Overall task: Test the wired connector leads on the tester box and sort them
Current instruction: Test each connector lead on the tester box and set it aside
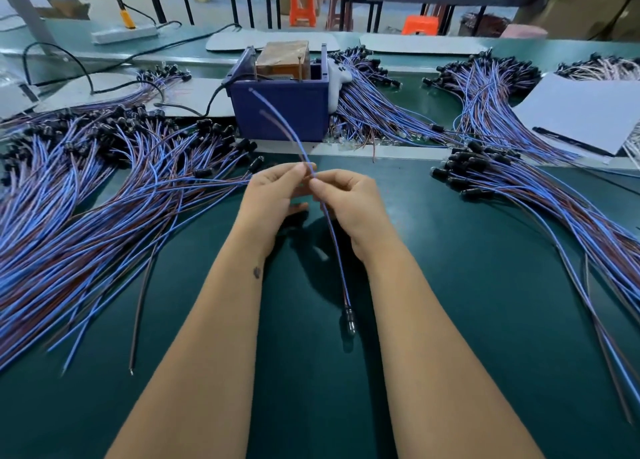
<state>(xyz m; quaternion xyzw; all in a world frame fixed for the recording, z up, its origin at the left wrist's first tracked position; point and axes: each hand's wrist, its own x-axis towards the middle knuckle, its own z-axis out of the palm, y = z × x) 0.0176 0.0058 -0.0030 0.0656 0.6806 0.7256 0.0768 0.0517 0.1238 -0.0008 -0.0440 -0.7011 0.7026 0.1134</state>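
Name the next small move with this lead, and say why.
Probably bring the lead's two free wire tips forward to the tester box. Both hands, left hand and right hand, pinch it mid-length, the tips already point at the box, and its connector hangs toward the person.

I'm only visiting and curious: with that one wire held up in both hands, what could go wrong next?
The lead is only pinched between the left hand and right hand, so it might slip. Its dangling connector could snag. Big piles lie either side, so it might land in the wrong one.
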